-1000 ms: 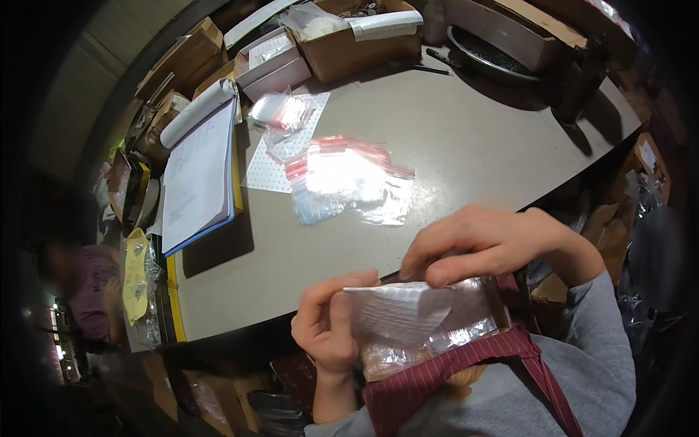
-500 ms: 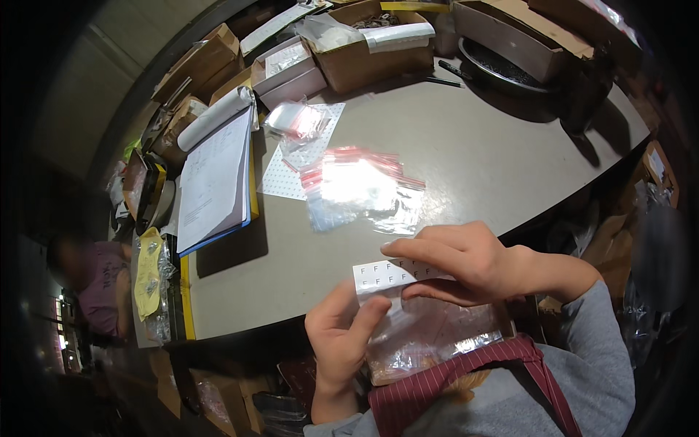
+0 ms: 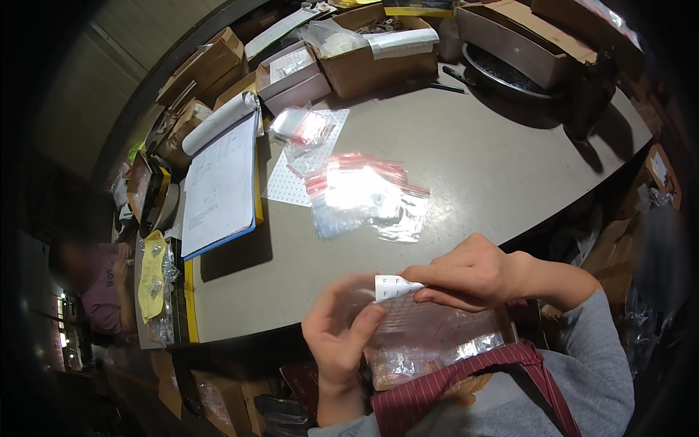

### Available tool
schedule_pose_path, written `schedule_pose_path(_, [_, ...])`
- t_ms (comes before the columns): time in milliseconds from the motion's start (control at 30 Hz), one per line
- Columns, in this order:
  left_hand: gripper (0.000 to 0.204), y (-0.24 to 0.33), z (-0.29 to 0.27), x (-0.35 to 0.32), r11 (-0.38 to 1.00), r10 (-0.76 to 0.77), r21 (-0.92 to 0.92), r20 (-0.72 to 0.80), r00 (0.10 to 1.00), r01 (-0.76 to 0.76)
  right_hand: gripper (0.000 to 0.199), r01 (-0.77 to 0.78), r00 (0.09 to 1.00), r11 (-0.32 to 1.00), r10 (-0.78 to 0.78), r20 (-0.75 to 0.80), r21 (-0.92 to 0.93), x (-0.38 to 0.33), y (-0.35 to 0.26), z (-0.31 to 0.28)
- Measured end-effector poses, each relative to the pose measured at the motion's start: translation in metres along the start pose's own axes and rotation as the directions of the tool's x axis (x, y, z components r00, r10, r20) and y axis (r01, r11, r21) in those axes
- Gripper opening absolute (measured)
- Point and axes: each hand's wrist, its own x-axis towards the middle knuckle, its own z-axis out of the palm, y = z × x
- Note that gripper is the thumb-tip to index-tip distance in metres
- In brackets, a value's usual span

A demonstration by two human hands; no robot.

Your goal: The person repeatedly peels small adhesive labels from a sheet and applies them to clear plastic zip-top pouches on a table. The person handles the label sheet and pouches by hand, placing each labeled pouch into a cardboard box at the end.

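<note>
A small white sticker sheet [image 3: 392, 286] printed with rows of black letters is held between my hands above my lap. My right hand [image 3: 470, 273] pinches its right end between thumb and fingers, hiding that part. At the lower left corner, the thumb of my left hand [image 3: 336, 335] presses the sheet, with the slightly blurred fingers curled behind. Below the hands, clear plastic bags [image 3: 411, 360] lie in an open box at my lap. Farther off, red-edged zip bags [image 3: 338, 186] are fanned out on the table, shining with glare.
Another printed label sheet [image 3: 287, 183] lies under a bundle of bags [image 3: 302, 130]. Left of it rests a blue clipboard [image 3: 222, 186] with papers. Cardboard boxes [image 3: 378, 62], a pen [image 3: 447, 89] and a round dish of dark pieces [image 3: 502, 69] line the far edge. A person [image 3: 105, 288] is at far left.
My right hand has folded or drawn the sticker sheet in, so less of its printed face shows. The sheet has shifted slightly right and down. The whole view has shifted a little.
</note>
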Motion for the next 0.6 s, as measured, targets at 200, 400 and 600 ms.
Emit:
schedule_pose_path(200, [0.022,-0.006,-0.011,0.013,0.965,0.058,0.242,0.180,0.982,-0.102,0.024,-0.150,0.982,0.955,0.112,0.154,0.257,-0.011,0.008,-0.004])
schedule_pose_path(400, [0.011,-0.017,-0.008,0.010,0.871,0.227,0.418,0.120,0.966,-0.257,0.025,-0.292,0.929,0.930,0.221,0.297,0.222,-0.013,0.011,-0.004])
schedule_pose_path(600, [0.010,-0.016,0.005,0.015,0.575,0.461,0.686,0.179,0.869,-0.446,0.022,-0.120,0.991,0.993,0.120,0.055,-0.001,0.015,0.000,-0.007])
